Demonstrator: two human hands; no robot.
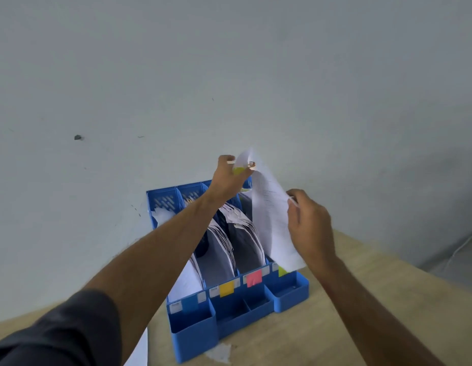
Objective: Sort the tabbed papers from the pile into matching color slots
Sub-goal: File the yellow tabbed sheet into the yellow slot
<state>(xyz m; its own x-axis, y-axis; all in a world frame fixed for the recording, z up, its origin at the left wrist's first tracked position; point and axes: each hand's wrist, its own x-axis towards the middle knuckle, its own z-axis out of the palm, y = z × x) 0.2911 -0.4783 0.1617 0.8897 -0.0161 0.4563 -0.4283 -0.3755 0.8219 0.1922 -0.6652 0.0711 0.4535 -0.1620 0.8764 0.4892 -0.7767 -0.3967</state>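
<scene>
Holding one sheet (pixel 272 220) up over the rack (pixel 290 291), the person has both hands on it, and the reason seems plain: a single loose page bends and flutters, so it needs a hold at two places to be steered edge-first into a narrow slot. The left hand (pixel 229 178) pinches the top corner, just where a yellow-green tab (pixel 238 170) sticks out between the fingers; gripping there keeps the colour in sight for matching. The right hand (pixel 309 223) has its fingers curled round the sheet's right edge, apparently to keep the page flat and upright. The sheet hangs above the rightmost slot, its lower end just over the green label (pixel 282 271) on the rack's front, which looks like the matching colour, so this is likely the lowering step. The other slots carry a pink label (pixel 254 278), a yellow label (pixel 226 288) and a blue label (pixel 189 303), and hold leaning bundles of papers (pixel 221 249), set on edge so each colour stays apart. The rack stands on a table (pixel 361 299) against the wall (pixel 229 75). A white edge at the bottom left may be the pile (pixel 138 352); too little of it shows to be sure. Many sheets already stand filed, so the sorting appears well along.
</scene>
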